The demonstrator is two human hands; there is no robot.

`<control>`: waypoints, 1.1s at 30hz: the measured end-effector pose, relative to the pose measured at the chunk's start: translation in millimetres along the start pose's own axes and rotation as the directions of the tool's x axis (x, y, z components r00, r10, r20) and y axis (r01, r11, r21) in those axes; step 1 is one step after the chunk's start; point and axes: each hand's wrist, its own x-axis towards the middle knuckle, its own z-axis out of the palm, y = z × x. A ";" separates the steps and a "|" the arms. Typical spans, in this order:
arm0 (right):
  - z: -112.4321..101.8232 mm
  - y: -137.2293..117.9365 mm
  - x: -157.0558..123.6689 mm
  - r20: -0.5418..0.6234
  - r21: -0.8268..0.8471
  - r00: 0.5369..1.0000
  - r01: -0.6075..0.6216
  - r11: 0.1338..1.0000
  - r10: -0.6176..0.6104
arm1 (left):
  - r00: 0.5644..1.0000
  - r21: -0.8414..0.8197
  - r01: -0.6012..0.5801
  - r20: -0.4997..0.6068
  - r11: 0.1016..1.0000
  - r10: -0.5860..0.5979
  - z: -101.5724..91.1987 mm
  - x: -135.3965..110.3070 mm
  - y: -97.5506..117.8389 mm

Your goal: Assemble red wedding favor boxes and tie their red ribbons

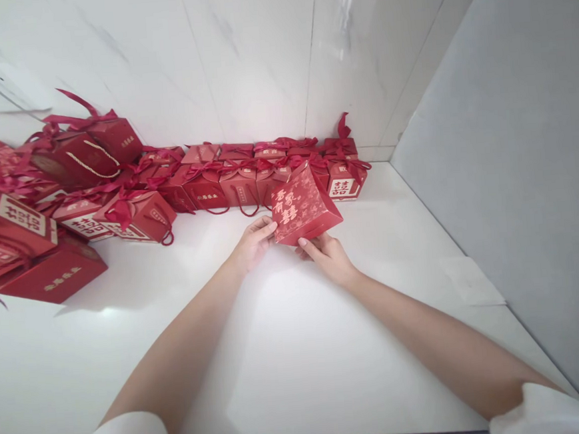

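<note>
Clamps a printed red box (301, 206) in both hands, left hand (255, 244) at its left edge, right hand (328, 255) at its near edge, over the middle of a white surface (291, 364). Faces a far row of ribbon-tied red boxes (239, 184), with more piled boxes (56, 272) at left.

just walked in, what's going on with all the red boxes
A person's left hand and right hand hold one patterned red box over the white table, at its lower left corner and bottom edge respectively. More red boxes, many topped with ribbons, line the wall and crowd the table's left side.
</note>
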 end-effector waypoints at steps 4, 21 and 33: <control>0.1 2.9 0.7 -0.006 0.006 1.000 0.001 1.000 -0.001 | 0.999 -0.002 -0.020 0.027 1.000 0.020 -0.4 0.7 -0.7; -2.3 13.2 3.3 -0.021 0.006 0.989 0.147 0.989 -0.147 | 0.999 0.050 0.042 -0.037 0.998 -0.040 -0.1 2.0 -1.8; -2.7 -8.8 0.1 -0.045 0.035 0.986 0.163 0.986 -0.161 | 0.994 0.105 0.107 -0.038 0.989 -0.104 -1.7 1.7 -3.6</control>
